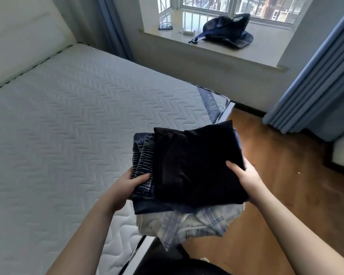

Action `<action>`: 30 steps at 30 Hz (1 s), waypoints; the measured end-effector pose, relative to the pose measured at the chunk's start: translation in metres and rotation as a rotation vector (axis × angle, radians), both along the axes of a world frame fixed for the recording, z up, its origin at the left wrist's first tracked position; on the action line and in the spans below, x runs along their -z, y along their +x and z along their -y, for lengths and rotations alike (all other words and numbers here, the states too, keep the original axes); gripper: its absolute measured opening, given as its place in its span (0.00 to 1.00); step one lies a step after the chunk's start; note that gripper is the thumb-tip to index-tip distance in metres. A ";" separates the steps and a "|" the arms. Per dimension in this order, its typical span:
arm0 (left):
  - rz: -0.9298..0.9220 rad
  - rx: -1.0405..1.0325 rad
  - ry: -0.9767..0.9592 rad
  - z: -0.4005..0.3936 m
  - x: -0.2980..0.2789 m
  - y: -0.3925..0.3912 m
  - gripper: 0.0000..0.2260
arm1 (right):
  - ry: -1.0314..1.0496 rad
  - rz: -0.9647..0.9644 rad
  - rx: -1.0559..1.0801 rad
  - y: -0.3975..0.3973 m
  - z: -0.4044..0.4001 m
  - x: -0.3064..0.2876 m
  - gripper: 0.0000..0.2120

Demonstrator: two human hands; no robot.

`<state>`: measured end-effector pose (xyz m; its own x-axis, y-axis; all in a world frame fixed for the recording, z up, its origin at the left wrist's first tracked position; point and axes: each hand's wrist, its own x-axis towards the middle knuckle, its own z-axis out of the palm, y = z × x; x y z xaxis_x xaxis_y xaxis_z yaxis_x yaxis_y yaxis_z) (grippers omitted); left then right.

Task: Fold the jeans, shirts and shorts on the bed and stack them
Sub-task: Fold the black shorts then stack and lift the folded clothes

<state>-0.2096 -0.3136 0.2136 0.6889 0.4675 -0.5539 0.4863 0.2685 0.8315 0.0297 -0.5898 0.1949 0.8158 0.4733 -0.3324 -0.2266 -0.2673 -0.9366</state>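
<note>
- Stack of clothes (189, 175) is off the bed (68, 126), held over its corner edge.
- Left hand (127, 187) and right hand (244, 177) clamp opposite sides, thumbs on top; fingers underneath are hidden.
- Soft, floppy pile, probably slides apart, so support it from below.

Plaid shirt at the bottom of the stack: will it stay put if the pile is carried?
Probably floppy: the plaid shirt droops below the stack. It may slip, since the left hand and right hand grip higher layers.
</note>
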 end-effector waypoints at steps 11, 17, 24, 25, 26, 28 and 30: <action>0.002 0.132 -0.017 -0.078 0.018 0.124 0.16 | -0.037 0.023 0.104 0.081 -0.056 -0.003 0.09; 0.005 0.198 0.012 -0.099 0.013 0.187 0.17 | -0.035 0.011 0.171 0.125 -0.066 0.000 0.09; -0.019 0.238 0.018 -0.097 0.017 0.273 0.21 | -0.024 -0.021 0.175 0.209 -0.061 0.017 0.10; -0.030 0.244 0.022 -0.096 0.019 0.289 0.21 | -0.021 -0.026 0.168 0.224 -0.060 0.021 0.10; -0.044 0.246 0.026 -0.094 0.021 0.305 0.20 | -0.020 -0.034 0.160 0.239 -0.059 0.025 0.10; -0.072 0.238 0.023 -0.089 0.026 0.336 0.18 | -0.027 -0.048 0.144 0.270 -0.057 0.032 0.08; -0.090 0.220 0.024 -0.082 0.032 0.367 0.19 | -0.041 -0.054 0.119 0.302 -0.056 0.039 0.08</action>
<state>0.1572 -0.2320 0.1819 0.7241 0.3251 -0.6083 0.6033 0.1288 0.7870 0.3320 -0.5342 0.1562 0.8456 0.3595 -0.3947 -0.3089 -0.2735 -0.9109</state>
